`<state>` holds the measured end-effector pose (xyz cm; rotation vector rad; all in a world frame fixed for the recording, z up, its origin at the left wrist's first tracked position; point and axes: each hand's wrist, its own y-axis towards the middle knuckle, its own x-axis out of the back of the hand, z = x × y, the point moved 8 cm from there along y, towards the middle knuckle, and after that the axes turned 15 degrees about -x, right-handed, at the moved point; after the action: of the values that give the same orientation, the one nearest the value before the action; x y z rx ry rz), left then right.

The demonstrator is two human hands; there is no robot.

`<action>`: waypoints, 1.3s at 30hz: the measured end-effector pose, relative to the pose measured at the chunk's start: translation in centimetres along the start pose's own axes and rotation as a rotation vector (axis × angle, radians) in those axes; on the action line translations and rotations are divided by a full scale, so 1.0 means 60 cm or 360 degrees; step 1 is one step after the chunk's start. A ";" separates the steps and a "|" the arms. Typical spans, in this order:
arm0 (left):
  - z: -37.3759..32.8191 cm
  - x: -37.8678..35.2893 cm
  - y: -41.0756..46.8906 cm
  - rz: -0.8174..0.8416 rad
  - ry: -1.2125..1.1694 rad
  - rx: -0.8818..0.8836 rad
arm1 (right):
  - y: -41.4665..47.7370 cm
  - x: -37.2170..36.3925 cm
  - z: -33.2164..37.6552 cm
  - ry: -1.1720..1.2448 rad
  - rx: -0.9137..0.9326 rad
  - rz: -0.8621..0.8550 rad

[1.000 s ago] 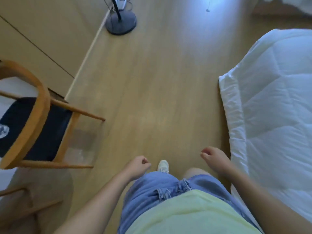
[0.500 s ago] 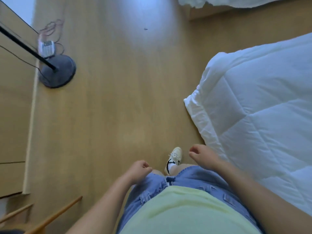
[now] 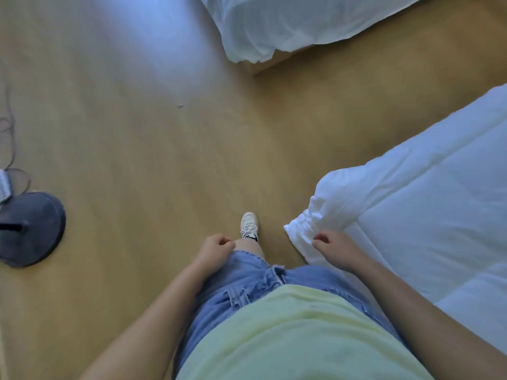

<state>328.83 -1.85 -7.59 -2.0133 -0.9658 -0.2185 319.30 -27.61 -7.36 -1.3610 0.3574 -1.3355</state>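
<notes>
My left hand (image 3: 215, 246) hangs beside my left thigh with its fingers loosely curled and nothing in it. My right hand (image 3: 336, 249) hangs in the same loose curl, just over the near corner of a white quilted duvet (image 3: 411, 204) that lies on the bed to my right. I cannot tell whether it touches the cloth; nothing is pinched between its fingers. Below me are denim shorts, a pale yellow top and one white shoe (image 3: 249, 224) on the wooden floor (image 3: 153, 149).
A round dark lamp base (image 3: 33, 229) with a black pole stands at the left edge, with a cable and a small white device beside it. A second bed with white sheeting (image 3: 274, 26) and a wooden frame corner lies at the top.
The view has swung right and I have stepped forward. The chair has left the view, the lamp base slid to the left edge, and the duvet corner now lies by my right hand.
</notes>
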 end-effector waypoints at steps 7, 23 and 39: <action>-0.207 0.172 0.302 0.0536 0.0997 -0.0272 | 0.127 0.169 0.160 0.0269 -0.0159 -0.0056; -0.797 0.070 0.835 0.0837 0.1195 -0.0530 | 0.478 0.713 0.157 0.0735 -0.0456 -0.0168; -1.507 -0.386 1.212 0.1467 0.1786 -0.1122 | 0.692 1.247 -0.130 0.1542 -0.1013 -0.0468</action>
<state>381.74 -107.70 -9.81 -2.1808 0.8353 -1.1013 355.28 -105.63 -7.59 -1.1799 1.3633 -2.2055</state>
